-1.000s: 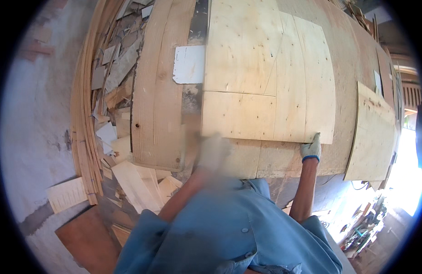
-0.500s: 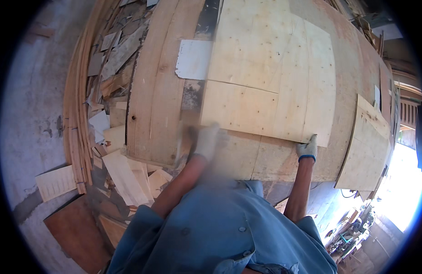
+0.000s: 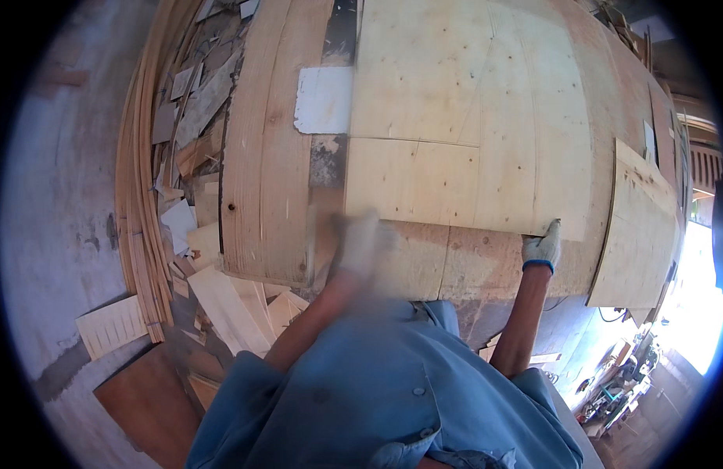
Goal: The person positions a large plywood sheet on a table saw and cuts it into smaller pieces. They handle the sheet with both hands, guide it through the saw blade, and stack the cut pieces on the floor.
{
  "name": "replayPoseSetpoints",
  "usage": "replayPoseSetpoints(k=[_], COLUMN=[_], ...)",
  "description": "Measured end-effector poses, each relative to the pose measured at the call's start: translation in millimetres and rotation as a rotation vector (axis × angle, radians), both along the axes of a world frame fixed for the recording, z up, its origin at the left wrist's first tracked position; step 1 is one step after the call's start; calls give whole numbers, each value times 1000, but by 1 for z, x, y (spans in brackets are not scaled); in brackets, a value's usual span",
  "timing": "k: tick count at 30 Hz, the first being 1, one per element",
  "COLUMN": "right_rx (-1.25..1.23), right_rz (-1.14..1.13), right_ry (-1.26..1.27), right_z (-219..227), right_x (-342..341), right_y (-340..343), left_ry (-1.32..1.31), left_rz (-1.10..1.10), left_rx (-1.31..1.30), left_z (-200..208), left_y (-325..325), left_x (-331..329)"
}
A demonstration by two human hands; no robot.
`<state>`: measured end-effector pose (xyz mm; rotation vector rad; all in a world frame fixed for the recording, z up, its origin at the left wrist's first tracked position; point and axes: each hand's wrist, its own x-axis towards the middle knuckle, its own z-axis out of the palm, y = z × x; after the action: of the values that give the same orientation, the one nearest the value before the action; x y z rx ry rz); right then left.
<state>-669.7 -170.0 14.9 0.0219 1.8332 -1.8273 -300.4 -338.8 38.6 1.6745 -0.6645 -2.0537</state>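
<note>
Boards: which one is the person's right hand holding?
The big plywood sheet in the middle. The right hand holds its near edge; no hand touches the smaller pale board at far right or the reddish-brown board at lower left.

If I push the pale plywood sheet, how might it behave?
The pale plywood sheet is likely fairly stiff: its surface looks flat. Being broad, it may swivel if pushed near its near right corner, where the right hand touches it.
</note>
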Motion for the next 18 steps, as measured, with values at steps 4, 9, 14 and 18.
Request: replayPoseSetpoints(k=[4, 9, 14, 18], right_rx=[-187, -306, -240, 283], right_rz=[-139, -224, -57, 217], right_ry=[-268, -401, -218, 367], right_z=[16, -8, -19, -44], right_x=[11, 0, 3, 2], right_y=[-11, -6, 16, 64], left_ry=[-6, 110, 68, -249], left_rz=[-78, -14, -78, -536], left_rx=[-2, 94, -114, -660], left_z=[19, 13, -12, -37], left_y=[-7, -7, 13, 38], left_x=[-9, -10, 2, 31])
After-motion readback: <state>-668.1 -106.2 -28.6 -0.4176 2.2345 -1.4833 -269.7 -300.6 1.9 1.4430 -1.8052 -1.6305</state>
